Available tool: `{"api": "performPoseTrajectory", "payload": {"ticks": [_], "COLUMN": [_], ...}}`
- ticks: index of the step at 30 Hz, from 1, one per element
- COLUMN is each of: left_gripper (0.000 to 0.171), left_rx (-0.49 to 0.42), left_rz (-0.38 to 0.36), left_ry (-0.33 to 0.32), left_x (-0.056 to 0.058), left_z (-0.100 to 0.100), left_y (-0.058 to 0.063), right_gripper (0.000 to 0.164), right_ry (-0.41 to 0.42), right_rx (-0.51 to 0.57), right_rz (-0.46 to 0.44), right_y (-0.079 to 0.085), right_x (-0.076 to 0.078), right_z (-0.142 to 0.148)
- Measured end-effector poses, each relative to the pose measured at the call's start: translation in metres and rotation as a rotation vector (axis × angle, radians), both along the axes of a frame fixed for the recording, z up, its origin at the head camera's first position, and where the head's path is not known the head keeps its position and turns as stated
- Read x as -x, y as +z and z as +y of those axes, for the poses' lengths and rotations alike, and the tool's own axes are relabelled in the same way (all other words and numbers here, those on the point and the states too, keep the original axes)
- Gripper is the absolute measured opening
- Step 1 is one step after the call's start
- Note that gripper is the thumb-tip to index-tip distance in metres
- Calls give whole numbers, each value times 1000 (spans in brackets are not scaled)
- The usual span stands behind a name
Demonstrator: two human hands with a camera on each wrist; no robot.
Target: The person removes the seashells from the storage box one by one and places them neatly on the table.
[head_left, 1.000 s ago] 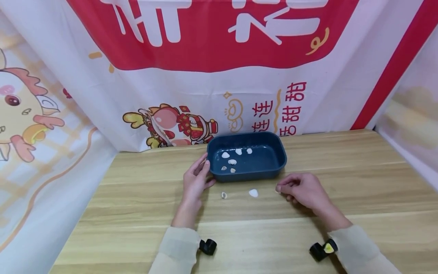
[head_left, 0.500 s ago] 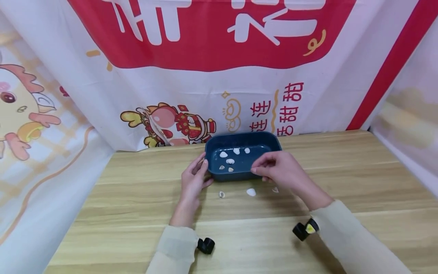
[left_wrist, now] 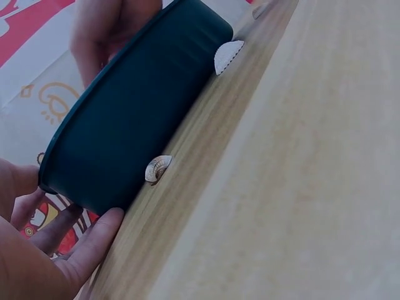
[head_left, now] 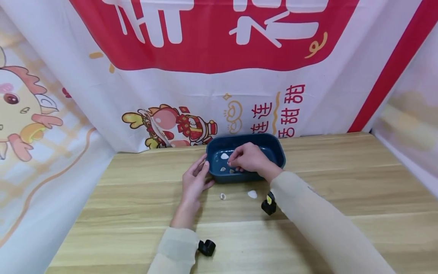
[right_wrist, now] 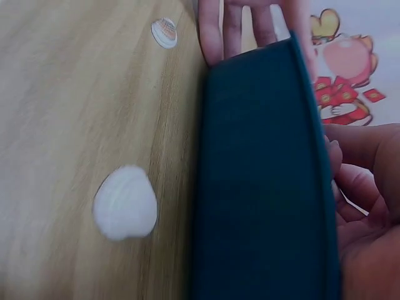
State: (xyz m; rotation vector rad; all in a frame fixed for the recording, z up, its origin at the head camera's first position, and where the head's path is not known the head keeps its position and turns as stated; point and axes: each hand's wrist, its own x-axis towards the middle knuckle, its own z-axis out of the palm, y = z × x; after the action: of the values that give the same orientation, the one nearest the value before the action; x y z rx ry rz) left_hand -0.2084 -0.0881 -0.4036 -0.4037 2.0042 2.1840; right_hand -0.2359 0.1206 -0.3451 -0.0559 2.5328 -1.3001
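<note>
A dark blue tray (head_left: 278,154) stands on the wooden table (head_left: 342,171) with several small shells in it, one white shell (head_left: 224,156) at its left. My left hand (head_left: 200,173) rests with straight fingers against the tray's left end; the left wrist view shows those fingers (left_wrist: 94,247) touching the tray wall (left_wrist: 137,119). My right hand (head_left: 235,164) reaches into the tray, fingers curled down, its tips pinching a small shell that is mostly hidden. Its curled fingers (right_wrist: 359,181) show behind the tray rim (right_wrist: 312,144).
Two shells lie on the table in front of the tray: a small ribbed one (head_left: 223,196) (left_wrist: 157,169) (right_wrist: 164,32) and a larger white one (head_left: 252,194) (left_wrist: 228,56) (right_wrist: 125,203). A red and white printed cloth (head_left: 219,76) hangs close behind the tray.
My right hand left a small shell on the table at the right, rose, and moved left and forward into the tray. My left hand has stayed at the tray's end.
</note>
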Motion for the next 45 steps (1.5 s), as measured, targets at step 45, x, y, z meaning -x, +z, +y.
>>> {"api": "performPoseTrajectory", "payload": {"ticks": [45], "left_gripper": [34], "left_rx": [4], "left_rz": [14], "left_ry": [4], "left_x": [-1], "left_z": [-1], "left_y": [-2], "right_gripper": [9], "right_ry": [64], "right_rx": [-204], "right_rz": [0], "right_y": [-26], "right_x": [35], "right_z": [-26]}}
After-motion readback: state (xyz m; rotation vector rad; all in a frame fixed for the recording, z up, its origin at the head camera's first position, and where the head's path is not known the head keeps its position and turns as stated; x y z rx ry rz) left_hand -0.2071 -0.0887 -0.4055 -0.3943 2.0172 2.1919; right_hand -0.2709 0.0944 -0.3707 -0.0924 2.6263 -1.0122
